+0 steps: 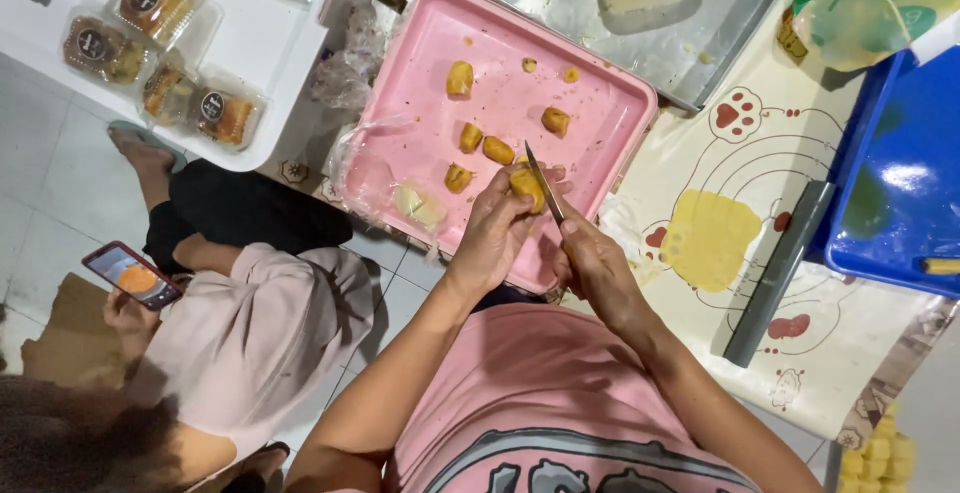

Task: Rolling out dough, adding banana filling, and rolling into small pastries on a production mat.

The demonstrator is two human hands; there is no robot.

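My left hand [495,231] holds a small yellow-orange food piece [526,185] over the near edge of a pink tray [600,148]. My right hand [595,263] grips a knife [543,183], whose thin blade rests against the held piece. Several more yellow-orange pieces lie on the tray, among them one [459,78] near its far side and one [556,120] to the right.
A patterned mat [850,343] holds a flat yellow dough sheet [708,238] and a grey scraper [778,273]. A blue tray [895,178] sits right. A white table [260,43] with packed pastries stands left. A seated person holds a phone [132,275].
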